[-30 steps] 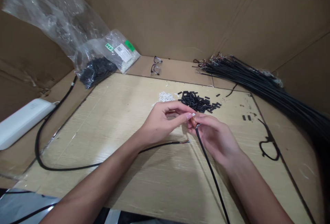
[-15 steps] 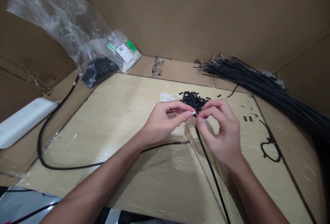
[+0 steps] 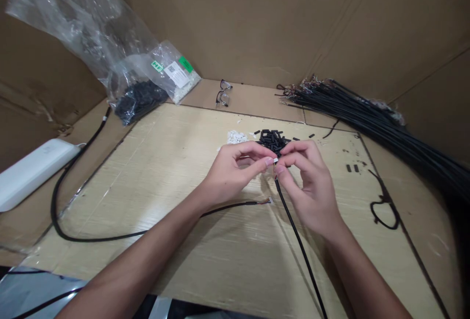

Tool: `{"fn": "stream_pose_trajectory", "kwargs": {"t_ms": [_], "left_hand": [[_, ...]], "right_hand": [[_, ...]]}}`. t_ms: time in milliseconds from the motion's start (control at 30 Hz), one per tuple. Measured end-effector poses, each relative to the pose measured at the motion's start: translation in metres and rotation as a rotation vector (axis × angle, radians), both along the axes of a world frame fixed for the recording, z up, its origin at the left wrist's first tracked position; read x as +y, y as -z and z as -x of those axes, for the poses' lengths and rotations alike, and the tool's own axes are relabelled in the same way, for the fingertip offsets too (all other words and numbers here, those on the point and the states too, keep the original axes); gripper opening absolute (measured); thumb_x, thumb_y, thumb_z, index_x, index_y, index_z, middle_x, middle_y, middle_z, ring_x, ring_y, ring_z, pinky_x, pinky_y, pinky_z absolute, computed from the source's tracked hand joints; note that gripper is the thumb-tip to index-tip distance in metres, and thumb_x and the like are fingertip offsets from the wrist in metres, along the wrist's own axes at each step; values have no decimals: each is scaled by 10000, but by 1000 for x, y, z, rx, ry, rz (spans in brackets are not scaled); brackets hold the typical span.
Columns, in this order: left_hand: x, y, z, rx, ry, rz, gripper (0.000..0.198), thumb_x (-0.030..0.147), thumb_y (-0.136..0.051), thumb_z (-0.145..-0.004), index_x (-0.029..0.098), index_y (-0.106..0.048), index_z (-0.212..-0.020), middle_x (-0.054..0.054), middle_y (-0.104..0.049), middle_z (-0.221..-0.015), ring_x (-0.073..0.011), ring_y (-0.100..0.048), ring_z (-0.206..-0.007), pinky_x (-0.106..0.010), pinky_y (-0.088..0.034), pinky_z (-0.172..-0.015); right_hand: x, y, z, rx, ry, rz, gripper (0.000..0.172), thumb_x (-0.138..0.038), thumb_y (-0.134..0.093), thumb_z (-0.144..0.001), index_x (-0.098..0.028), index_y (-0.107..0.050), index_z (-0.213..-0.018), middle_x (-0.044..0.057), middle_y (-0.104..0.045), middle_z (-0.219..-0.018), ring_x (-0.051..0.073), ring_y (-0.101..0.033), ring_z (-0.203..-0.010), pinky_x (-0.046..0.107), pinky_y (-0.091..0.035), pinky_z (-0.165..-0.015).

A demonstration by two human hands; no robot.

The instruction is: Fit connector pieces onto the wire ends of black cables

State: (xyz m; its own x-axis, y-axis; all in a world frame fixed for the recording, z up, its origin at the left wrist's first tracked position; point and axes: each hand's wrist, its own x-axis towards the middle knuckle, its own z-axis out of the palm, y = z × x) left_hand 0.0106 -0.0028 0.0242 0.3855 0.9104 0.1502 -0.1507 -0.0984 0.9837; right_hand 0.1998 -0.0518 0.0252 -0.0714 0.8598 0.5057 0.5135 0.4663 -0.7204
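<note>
Brown cardboard walls point(image 3: 257, 30) enclose the work area behind and on both sides, and a strip of flat cardboard borders the pale, wood-grained counter point(image 3: 205, 270), whose surface has a slight sheen and light streaks. At far left, a long white case point(image 3: 36, 174) lies on the cardboard. Beside it a black cable point(image 3: 55, 201) curves down and across the counter, passes behind the left forearm, and ends in coloured wires with a small pale plug. Against the back left corner slumps a clear plastic bag point(image 3: 81, 25) with dark contents at its bottom; a smaller labelled bag point(image 3: 176, 73) of white pieces leans beside it. Next come glasses point(image 3: 222, 97) near the back wall, then a little heap of white bits point(image 3: 237, 137).

Mid-counter, the left hand point(image 3: 227, 169) has its fingers pinching a small white connector point(image 3: 275, 160), raised above the surface. Thin wires point(image 3: 275, 171) run from it into a held black cable point(image 3: 299, 240) slanting toward the front edge. The right hand point(image 3: 316, 186) pinches those wires just below the connector; which strands is too small to tell. Behind both hands sits a pile of short black tubes point(image 3: 272, 140). Farther right, 2 more tubes point(image 3: 352, 168) lie apart, near a black loop point(image 3: 385, 211), and a thick bundle of black cables point(image 3: 385, 123) stretches along the right wall.
</note>
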Motion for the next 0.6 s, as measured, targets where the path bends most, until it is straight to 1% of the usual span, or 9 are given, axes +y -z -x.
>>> {"fn": "stream_pose_trajectory", "kwargs": {"t_ms": [200, 400, 600], "left_hand": [[1, 1, -1, -4, 13, -5, 86, 236, -850, -930, 170, -857, -985, -77, -865, -1035, -188, -817, -972, -303, -658, -954], [0, 1, -2, -3, 22, 13, 101, 258, -840, -935, 171, -842, -985, -80, -860, -1032, -193, -814, -964, -315, -659, -944], [-2, 1, -3, 11, 12, 3, 102, 263, -837, -937, 172, -840, -983, -87, -862, -1044, -205, -813, -980, -332, -655, -962]], "right_hand": [[1, 3, -1, 96, -48, 97, 154, -181, -662, -1060, -256, -702, -932, 61, -590, -1164, 251, -609, -1146, 459, -508, -1021], [2, 5, -3, 139, -73, 141, 155, -191, -664, -1060, -256, -718, -930, 58, -593, -1172, 248, -607, -1144, 465, -500, -1034], [2, 6, -2, 203, -66, 197, 182, -260, -677, -1062, -258, -732, -888, 69, -609, -1173, 262, -612, -1152, 483, -509, -1051]]}}
